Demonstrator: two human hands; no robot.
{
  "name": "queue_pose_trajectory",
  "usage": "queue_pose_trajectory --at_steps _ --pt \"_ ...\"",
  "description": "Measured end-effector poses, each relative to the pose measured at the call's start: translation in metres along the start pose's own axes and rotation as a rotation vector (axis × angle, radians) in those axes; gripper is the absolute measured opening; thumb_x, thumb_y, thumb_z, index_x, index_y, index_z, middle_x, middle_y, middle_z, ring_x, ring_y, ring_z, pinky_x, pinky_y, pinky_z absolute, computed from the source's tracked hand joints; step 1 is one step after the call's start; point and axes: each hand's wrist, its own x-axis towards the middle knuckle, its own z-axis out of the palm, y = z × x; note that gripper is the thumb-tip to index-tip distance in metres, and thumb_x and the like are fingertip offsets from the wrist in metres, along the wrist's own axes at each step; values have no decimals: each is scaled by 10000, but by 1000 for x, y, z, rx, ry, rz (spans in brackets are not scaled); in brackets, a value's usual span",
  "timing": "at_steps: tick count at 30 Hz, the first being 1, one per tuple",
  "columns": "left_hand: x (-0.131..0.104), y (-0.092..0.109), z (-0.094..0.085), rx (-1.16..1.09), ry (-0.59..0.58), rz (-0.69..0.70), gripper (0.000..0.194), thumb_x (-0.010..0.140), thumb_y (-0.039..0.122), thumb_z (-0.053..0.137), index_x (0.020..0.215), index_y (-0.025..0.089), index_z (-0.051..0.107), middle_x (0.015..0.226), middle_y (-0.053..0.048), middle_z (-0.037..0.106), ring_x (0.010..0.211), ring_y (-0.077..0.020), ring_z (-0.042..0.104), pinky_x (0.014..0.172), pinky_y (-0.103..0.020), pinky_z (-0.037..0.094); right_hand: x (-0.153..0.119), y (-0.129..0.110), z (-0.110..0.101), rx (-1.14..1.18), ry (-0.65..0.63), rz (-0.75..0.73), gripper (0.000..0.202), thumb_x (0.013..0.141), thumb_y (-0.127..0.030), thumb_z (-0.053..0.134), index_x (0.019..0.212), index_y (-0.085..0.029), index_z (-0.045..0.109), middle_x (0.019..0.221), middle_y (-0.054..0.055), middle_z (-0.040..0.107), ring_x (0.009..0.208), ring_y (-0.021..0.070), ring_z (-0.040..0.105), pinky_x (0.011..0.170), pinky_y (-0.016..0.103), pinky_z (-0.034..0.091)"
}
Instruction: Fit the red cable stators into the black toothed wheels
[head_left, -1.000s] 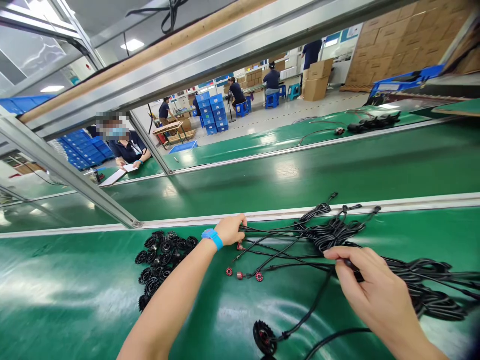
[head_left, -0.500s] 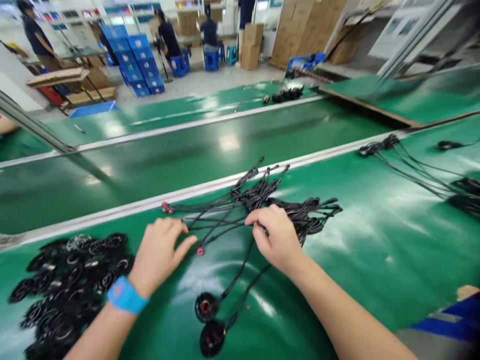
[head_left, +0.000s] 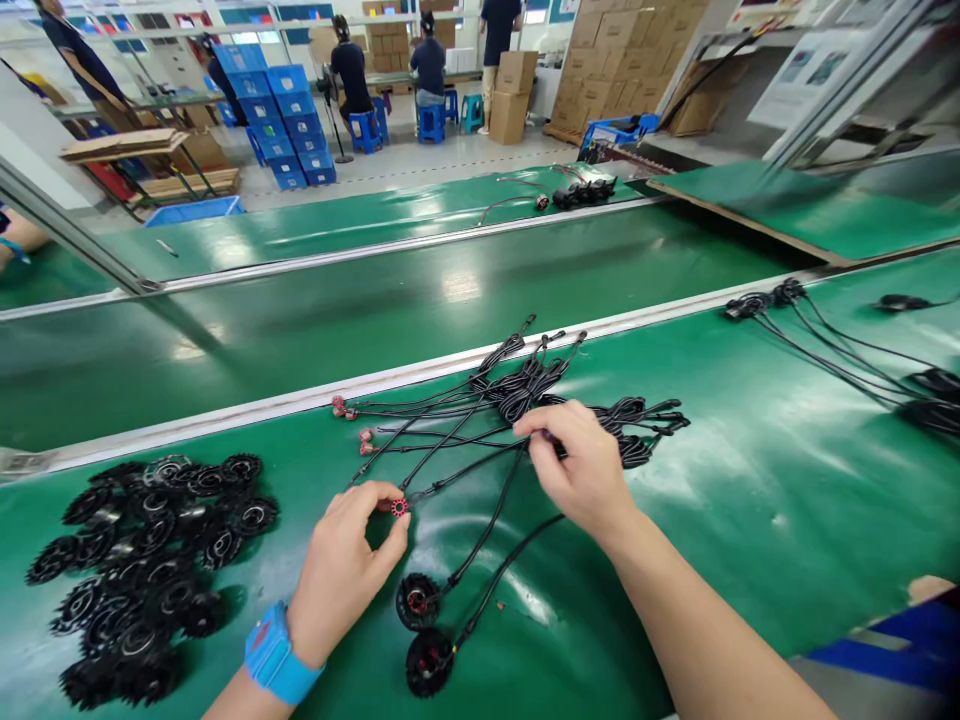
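Observation:
Between the thumb and fingertips of my left hand (head_left: pixel 349 550) is a small red ring-shaped part (head_left: pixel 400 507) on the end of a black cable. My right hand (head_left: pixel 577 465) is closed on a black cable (head_left: pixel 469 463) at the near side of a bundle of coiled cables (head_left: pixel 525 385). More red parts (head_left: pixel 366 441) lie on cable ends beyond my left hand. Two black round wheels with red centres, an upper one (head_left: pixel 418 601) and a lower one (head_left: pixel 430 662), rest on the green surface below, cables attached.
A heap of black toothed wheels (head_left: pixel 150 560) sits at the left. Other cables (head_left: pixel 934 395) lie at the far right. A white rail (head_left: pixel 285 408) runs behind the work surface. Stacked blue crates (head_left: pixel 277 120), cartons and several people are in the background.
My left hand has moved down and right and closed on the red part. My right hand has shifted slightly right, still at the cables. The whole view has shifted a little.

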Motion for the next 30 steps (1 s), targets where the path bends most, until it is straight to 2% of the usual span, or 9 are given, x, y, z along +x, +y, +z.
queue_pose_trajectory --at_steps 3,5,9,13,16,19,22,25,30 --pt "-12 3 4 -196 -52 -146 134 967 351 572 1064 263 602 966 7 691 841 -186 646 728 -299 505 -7 -13 14 36 -233 -112 137 894 -163 606 993 -228 675 927 3 739 805 182 595 776 344 420" --pt "-22 6 6 -248 -134 -204 147 971 370 564 1074 275 609 982 10 697 849 -188 660 723 -293 517 -16 -24 28 13 -388 -182 203 891 -238 683 1094 -235 674 969 11 741 834 192 587 774 347 399" --pt "-41 7 9 -371 -185 -293 181 944 404 604 1064 273 638 970 -2 713 862 -208 682 765 -309 542 -35 -42 48 -58 -584 -277 126 945 -290 666 1060 -242 684 799 2 685 786 192 519 702 346 330" --pt "-48 3 10 -730 -169 -474 239 878 415 712 1027 233 667 951 -29 726 875 -208 691 781 -288 566 -41 -50 46 4 -525 -277 89 983 -287 619 1012 -240 689 765 -4 664 750 183 477 681 349 304" --pt "-47 3 9 -977 -176 -584 274 804 350 810 1001 206 684 860 -21 718 800 -168 669 722 -237 550 -41 -54 41 58 -424 -251 110 993 -252 600 1058 -237 688 876 16 706 770 183 483 690 350 316" --pt "-44 4 9 -1145 -188 -626 295 784 293 842 1025 193 704 856 -24 729 794 -142 660 738 -217 539 -40 -57 39 130 -371 -220 129 991 -238 611 1095 -226 686 964 30 727 789 181 506 697 347 352" --pt "-44 9 10 -1219 -164 -647 287 787 268 850 1030 192 718 853 -19 731 797 -124 657 749 -200 534 -41 -59 40 194 -338 -205 174 979 -271 651 1142 -219 678 1001 36 739 798 177 539 708 346 396" --pt "-43 14 10 -1264 -144 -642 267 777 238 863 991 201 708 766 19 691 719 -92 618 683 -162 513 -42 -60 40 233 -290 -211 236 961 -314 687 1183 -235 669 1032 32 748 830 173 583 738 350 435" --pt "-40 17 8 -1305 -176 -629 219 791 248 859 924 191 694 733 24 687 672 -77 600 653 -152 500 -40 -63 35 217 -239 -293 232 910 -290 757 1124 -235 686 984 13 762 817 160 619 738 333 467"
